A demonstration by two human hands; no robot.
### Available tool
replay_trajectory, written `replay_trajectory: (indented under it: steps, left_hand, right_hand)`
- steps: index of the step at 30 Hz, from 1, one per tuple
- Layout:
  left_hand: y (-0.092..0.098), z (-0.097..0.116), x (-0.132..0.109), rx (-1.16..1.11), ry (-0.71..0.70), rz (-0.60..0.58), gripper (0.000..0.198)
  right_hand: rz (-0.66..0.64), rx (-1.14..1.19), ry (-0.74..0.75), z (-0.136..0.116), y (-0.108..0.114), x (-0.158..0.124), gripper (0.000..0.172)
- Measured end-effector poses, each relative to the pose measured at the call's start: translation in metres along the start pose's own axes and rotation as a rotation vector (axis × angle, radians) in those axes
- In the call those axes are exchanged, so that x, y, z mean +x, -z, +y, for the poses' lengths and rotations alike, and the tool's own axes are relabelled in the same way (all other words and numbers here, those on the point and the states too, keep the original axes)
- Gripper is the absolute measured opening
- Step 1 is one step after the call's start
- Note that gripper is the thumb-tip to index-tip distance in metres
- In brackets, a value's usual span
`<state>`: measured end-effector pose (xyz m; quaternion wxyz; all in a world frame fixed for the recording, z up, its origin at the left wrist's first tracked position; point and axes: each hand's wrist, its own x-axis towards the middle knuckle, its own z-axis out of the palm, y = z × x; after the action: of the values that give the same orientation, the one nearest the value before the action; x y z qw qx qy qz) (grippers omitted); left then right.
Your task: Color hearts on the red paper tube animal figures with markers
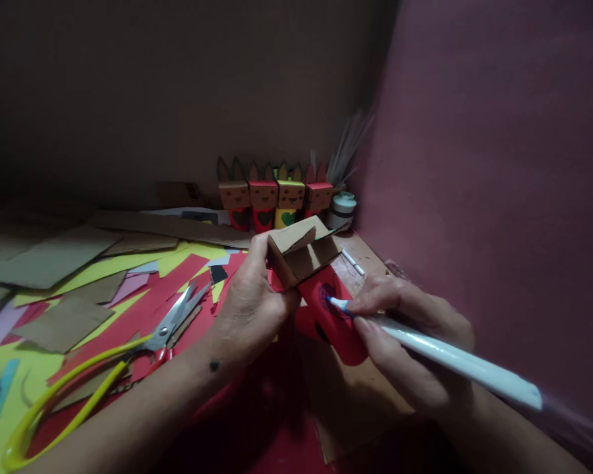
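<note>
My left hand (259,293) is closed around a cardboard figure, gripping it by its open box-shaped head (301,253). Below the head is a rounded red paper body (343,345), tilted toward me, with a dark purple scribbled patch. In my right hand (410,329) is a white felt-tip pen (454,359), pinched near its blue tip. That tip touches the scribbled patch or hovers right at it; I cannot tell which. A dark spot shows on the body's lower left side.
Yellow-handled scissors (163,329) lie partly open at left on red and yellow paper scraps (188,276). Cardboard sheets (49,253) are stacked behind. Several finished figures (263,197) stand at the back beside a pale jar (343,210). A pink wall (484,164) rises at right.
</note>
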<state>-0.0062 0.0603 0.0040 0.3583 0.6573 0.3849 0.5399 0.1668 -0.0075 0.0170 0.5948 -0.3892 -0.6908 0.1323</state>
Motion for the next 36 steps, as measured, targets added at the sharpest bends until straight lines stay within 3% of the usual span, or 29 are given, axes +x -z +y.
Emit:
replay_trajectory:
  steps: [6,13,21,27,30,36]
  left_hand:
    - [0.0,0.0,0.0,0.016,0.021,0.007,0.054]
    - [0.0,0.001,0.0,0.011,0.014,0.001,0.052]
    - [0.0,-0.001,0.0,-0.017,0.01,-0.021,0.054]
    - [0.0,0.0,0.0,0.007,0.01,-0.01,0.053]
    - [0.001,0.002,0.0,0.016,0.017,-0.008,0.054]
    - [0.0,0.006,0.001,-0.044,0.084,-0.01,0.06]
  right_hand:
    - [0.037,-0.052,-0.114,-0.003,0.002,-0.003,0.011]
    - [0.0,-0.004,0.031,0.002,-0.001,0.001,0.016]
    - [-0.115,-0.058,0.001,0.001,0.011,0.005,0.018]
    - [-0.068,-0.026,0.09,0.001,0.008,0.007,0.013]
    - [-0.164,-0.03,0.048,0.0,0.01,0.006,0.015]
    - [0.017,-0.025,-0.06,0.0,0.012,-0.001,0.011]
